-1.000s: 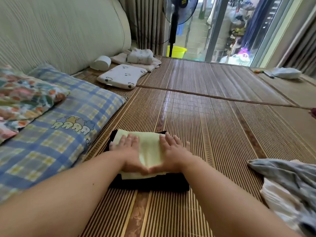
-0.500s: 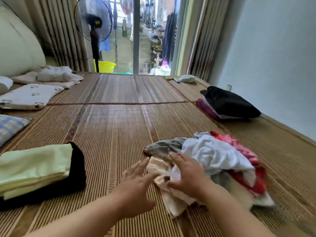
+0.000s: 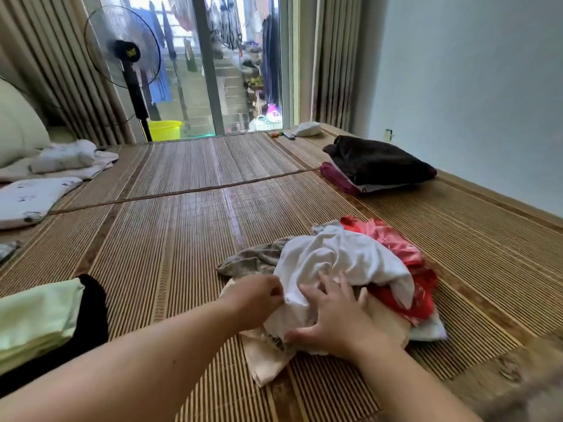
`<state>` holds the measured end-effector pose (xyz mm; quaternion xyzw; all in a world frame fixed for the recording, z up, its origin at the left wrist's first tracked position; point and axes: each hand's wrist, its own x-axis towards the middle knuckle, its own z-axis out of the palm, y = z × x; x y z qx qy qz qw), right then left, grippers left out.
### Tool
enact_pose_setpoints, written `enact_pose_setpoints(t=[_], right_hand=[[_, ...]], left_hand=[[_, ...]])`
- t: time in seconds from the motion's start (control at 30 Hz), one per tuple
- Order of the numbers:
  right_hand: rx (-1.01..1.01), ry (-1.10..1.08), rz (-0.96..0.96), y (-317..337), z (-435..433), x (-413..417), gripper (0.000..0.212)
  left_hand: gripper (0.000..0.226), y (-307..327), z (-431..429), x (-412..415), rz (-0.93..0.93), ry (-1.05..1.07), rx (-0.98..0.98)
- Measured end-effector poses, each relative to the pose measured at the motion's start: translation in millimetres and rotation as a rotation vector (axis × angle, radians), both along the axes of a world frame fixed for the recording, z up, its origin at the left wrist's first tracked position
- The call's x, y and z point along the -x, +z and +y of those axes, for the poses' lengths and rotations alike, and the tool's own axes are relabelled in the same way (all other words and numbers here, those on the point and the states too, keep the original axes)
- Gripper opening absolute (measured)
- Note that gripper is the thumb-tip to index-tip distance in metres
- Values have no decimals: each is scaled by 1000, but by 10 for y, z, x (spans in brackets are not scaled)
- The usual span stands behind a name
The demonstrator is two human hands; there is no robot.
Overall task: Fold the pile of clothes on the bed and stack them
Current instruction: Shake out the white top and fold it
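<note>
While the left hand (image 3: 259,300) pinches the near edge of a white garment (image 3: 344,257) with curled fingers, its grip narrow and closed on the fabric, the right hand (image 3: 335,321) lies on the same garment. Its fingers are spread and fairly straight, the grip wide, the palm pressing down and the thumb stretched along the lower fold.

The white garment tops a loose pile of clothes (image 3: 380,318) directly in front of the person. A red garment (image 3: 405,254) bunches behind and to the right of it, a grey-brown piece (image 3: 253,261) trails out to the left, and a cream cloth (image 3: 265,360) spreads beneath, reaching toward the camera.

The pile rests on a bamboo mat (image 3: 182,254) that covers the bed (image 3: 502,202). At the left edge of the view, a folded pale green garment (image 3: 36,318) sits on a folded black garment (image 3: 91,315), well apart from the pile. Farther back on the right lies a dark folded bundle (image 3: 377,161) over a purple piece (image 3: 335,178).

Near the left edge rests a small white pillow (image 3: 30,199). Beyond the bed, a standing fan (image 3: 128,53) and a yellow bucket (image 3: 164,129) stand by the glass door (image 3: 243,71).
</note>
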<state>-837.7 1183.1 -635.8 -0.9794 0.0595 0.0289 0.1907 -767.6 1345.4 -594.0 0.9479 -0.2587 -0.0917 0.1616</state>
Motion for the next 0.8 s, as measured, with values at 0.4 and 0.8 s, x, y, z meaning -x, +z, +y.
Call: enact_pose_setpoints(t=[0.4, 0.8], right_hand=[[-786, -107, -625, 2089, 329, -213, 27], [-484, 227, -655, 3468, 1227, 4, 40]], left_hand=[[22, 1744, 205, -47, 161, 131, 1162], [14, 2908, 1446, 407, 227, 6, 1199]])
